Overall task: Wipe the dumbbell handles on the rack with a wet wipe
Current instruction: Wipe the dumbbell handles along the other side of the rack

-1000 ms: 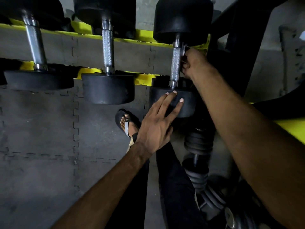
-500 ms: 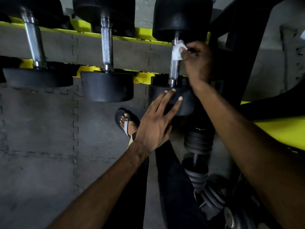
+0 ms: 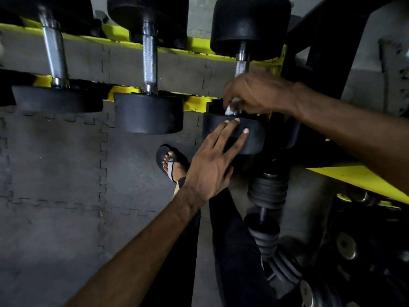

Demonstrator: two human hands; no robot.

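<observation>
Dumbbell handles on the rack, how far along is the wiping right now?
Done: no handle visibly reads as finished; wiped and unwiped steel look alike here. In hand: the right hand pinches the wet wipe at the near end of the rightmost handle, while the left hand rests straight fingers on that dumbbell's near head. Left: possibly the middle handle and the left handle, both untouched now.

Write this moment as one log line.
right hand: grips wet wipe low on handle | left hand: rests flat on dumbbell head

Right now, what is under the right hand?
A bit of white wipe shows beneath the right hand, above the dumbbell head. The hand covers the lower handle and the rest of the wipe.
</observation>
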